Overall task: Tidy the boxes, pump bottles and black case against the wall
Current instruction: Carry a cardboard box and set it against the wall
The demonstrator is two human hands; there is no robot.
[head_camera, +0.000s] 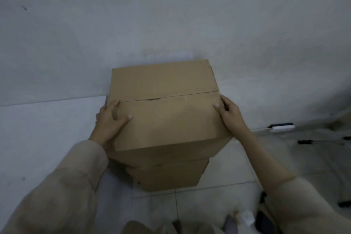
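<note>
Power strip right of stacked boxes

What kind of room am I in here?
Probably a bare storage corner or utility room: a plain white wall, tiled floor, stacked cardboard boxes and a power strip lying on the floor.

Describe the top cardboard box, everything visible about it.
The top cardboard box is plain brown corrugated card, unprinted, its two top flaps closed along a slightly gaping centre seam. It sits upright on a smaller cardboard box, overhanging it, with its far edge close to the grey wall. The left hand grips its left edge, thumb on top; the right hand grips the right edge likewise.
</note>
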